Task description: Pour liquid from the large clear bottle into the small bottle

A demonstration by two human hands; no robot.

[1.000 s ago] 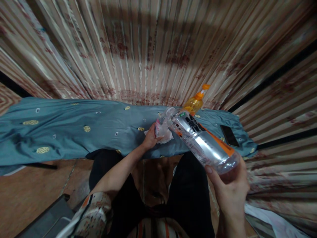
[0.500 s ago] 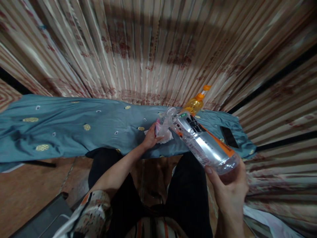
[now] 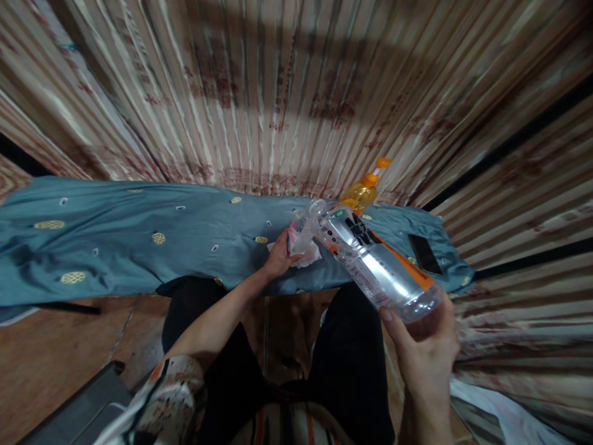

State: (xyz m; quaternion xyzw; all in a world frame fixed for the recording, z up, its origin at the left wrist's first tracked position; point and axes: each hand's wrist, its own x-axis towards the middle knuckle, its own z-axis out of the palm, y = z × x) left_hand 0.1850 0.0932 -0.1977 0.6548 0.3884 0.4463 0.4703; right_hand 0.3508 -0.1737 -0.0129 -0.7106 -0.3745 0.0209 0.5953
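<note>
Item one, the landmark: a clear bottle (image 3: 377, 266) with a silver-and-orange label, slanting above the teal, pineapple-printed cloth (image 3: 115, 247), its narrow end pointing away from the person. Right hand (image 3: 424, 349): gripping the bottle by its base, thumb pressing on the near side. Left hand (image 3: 279, 256): closing its fingers on a pale, partly clear piece (image 3: 306, 250) with a pink patch, too blurred to identify, lying at the bottle's narrow end; whether the two are touching, one cannot tell. Orange-topped pump bottle (image 3: 360, 196): standing just beyond the bottle. Dark phone (image 3: 425, 253): lying to the bottle's right. Pleated curtain (image 3: 259, 93): hanging behind the bottle.
</note>
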